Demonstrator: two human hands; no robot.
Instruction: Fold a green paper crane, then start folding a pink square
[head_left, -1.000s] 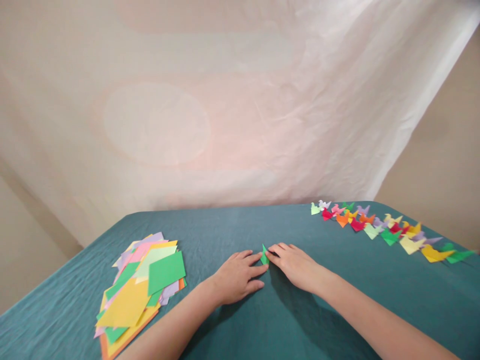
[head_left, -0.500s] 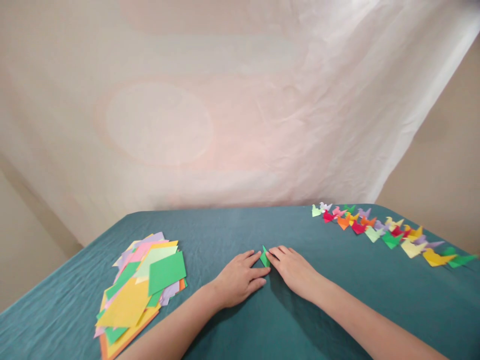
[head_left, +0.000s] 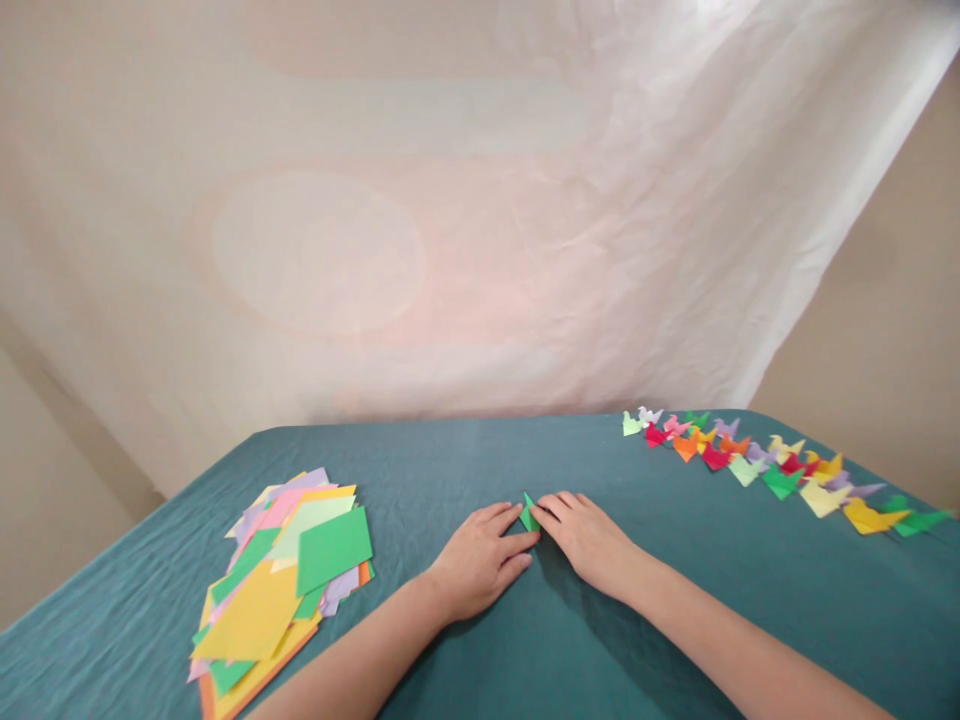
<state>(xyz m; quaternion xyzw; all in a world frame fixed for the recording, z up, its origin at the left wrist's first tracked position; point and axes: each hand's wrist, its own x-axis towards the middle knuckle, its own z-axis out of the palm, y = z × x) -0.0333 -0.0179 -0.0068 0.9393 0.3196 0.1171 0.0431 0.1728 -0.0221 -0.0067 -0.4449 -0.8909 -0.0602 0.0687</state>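
A small folded green paper piece (head_left: 529,514) lies on the teal tablecloth (head_left: 465,460) between my hands. My left hand (head_left: 480,560) rests flat with its fingers stretched out and pressed onto the left side of the piece. My right hand (head_left: 583,532) lies beside it, fingertips on the piece's right edge. Most of the green paper is hidden under my fingers; only a pointed tip shows.
A loose pile of coloured paper squares (head_left: 281,570) sits at the left. A row of several folded paper birds (head_left: 765,465) in mixed colours runs along the right edge of the table. A pale cloth backdrop (head_left: 450,220) hangs behind.
Both hands stay on the green piece; they have shifted only slightly, pressing the fold. The view has tilted a little.
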